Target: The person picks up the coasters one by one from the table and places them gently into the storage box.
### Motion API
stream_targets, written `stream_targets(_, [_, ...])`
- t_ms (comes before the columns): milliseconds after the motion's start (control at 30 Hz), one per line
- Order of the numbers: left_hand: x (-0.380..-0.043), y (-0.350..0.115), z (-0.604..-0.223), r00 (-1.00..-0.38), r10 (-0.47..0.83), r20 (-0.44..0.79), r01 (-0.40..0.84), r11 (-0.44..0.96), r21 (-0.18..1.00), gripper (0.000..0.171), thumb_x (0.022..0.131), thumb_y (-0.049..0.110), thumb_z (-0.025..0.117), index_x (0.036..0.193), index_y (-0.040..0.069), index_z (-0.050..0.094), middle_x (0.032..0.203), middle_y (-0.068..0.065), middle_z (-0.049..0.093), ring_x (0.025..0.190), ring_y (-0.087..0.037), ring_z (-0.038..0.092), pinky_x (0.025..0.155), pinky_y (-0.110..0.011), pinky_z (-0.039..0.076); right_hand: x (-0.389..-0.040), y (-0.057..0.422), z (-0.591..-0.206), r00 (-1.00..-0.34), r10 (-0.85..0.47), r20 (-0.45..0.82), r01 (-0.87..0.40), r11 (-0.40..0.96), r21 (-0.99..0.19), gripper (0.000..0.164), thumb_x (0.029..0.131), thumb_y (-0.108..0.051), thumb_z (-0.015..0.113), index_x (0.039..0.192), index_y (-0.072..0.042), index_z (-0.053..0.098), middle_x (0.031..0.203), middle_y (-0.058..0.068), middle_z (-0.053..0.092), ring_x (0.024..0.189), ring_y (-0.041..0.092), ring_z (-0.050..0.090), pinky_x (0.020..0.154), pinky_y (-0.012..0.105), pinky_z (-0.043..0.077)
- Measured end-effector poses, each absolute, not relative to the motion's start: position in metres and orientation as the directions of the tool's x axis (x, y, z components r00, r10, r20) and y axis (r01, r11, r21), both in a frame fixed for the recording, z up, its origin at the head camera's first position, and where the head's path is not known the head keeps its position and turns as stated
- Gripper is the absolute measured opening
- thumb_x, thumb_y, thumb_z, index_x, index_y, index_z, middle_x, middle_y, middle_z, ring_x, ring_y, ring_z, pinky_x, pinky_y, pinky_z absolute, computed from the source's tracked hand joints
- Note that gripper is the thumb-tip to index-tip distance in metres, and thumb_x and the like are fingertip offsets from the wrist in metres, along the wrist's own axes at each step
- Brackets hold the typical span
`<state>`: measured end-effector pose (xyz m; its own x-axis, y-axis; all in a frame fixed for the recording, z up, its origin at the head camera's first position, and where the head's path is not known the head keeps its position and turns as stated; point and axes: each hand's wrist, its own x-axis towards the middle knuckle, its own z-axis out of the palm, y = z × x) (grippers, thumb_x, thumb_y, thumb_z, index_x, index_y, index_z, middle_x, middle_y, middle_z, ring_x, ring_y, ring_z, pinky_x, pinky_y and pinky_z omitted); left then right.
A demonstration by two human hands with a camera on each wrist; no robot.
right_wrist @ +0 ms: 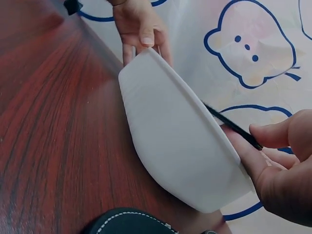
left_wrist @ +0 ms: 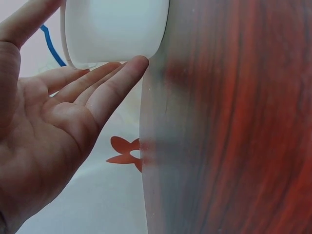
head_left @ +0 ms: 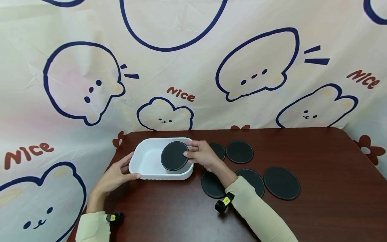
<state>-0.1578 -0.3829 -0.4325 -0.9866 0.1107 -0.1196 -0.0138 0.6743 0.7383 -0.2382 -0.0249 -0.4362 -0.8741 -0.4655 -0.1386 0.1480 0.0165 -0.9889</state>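
A round black coaster (head_left: 174, 156) with a stitched edge is pinched between the thumb and fingers of my right hand (head_left: 204, 155). It is tilted over the right half of a white oval-cornered tray (head_left: 148, 161), hiding part of the inside. In the right wrist view, the coaster (right_wrist: 234, 126) shows edge-on, just past the tray's rim (right_wrist: 195, 100). My left hand (head_left: 116, 174) spans the tray's left end, with the thumb at the front corner. The left wrist view shows that hand's fingers (left_wrist: 105, 92) nearly straight, touching the tray's end wall (left_wrist: 114, 34).
Several more black coasters lie flat on the brown wooden table (head_left: 326, 188), including one (head_left: 240, 152) at the back and one (head_left: 282, 183) farther right. My right forearm (head_left: 260, 208) passes over the front ones. A patterned cloth (head_left: 205, 114) hangs behind the table.
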Motion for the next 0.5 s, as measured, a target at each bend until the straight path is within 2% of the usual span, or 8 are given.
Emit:
stream_targets(133, [-0.157,-0.383,-0.434,-0.987,0.11,-0.12,-0.013,0.682,0.731,0.106,0.093,0.032,0.086,0.171,0.004,0.021,0.171,-0.03,0.035,0.142,-0.051,0.058,0.104,-0.052,0.059,-0.234,-0.028,-0.434,-0.888,-0.453,-0.078,0.025,0.123,-0.992,0.05,0.103,-0.006,0.07,0.152,-0.003,0.059,0.142,0.021,0.07,0.121,0.029,0.075,0.097,0.04,0.065])
stream_targets(333, [-0.157,-0.381,-0.434,-0.987,0.111,-0.119,-0.012,0.678,0.735,0.106,0.093,0.032,0.086,0.171,0.004,0.02,0.17,-0.03,0.035,0.141,-0.05,0.058,0.106,-0.053,0.058,-0.226,-0.022,-0.425,-0.923,-0.374,0.093,-0.247,0.388,-0.888,0.045,0.103,-0.017,0.074,0.145,-0.006,0.067,0.142,0.015,0.072,0.132,0.032,0.07,0.108,0.048,0.059])
stream_targets(500, [-0.156,-0.382,-0.433,-0.987,0.109,-0.117,-0.011,0.681,0.732,0.106,0.093,0.032,0.086,0.171,0.003,0.02,0.17,-0.03,0.035,0.141,-0.05,0.058,0.106,-0.052,0.058,-0.225,-0.007,-0.419,-0.925,-0.36,0.118,-0.262,0.386,-0.884,0.045,0.102,-0.02,0.075,0.144,-0.007,0.068,0.144,0.016,0.071,0.131,0.031,0.071,0.106,0.048,0.061])
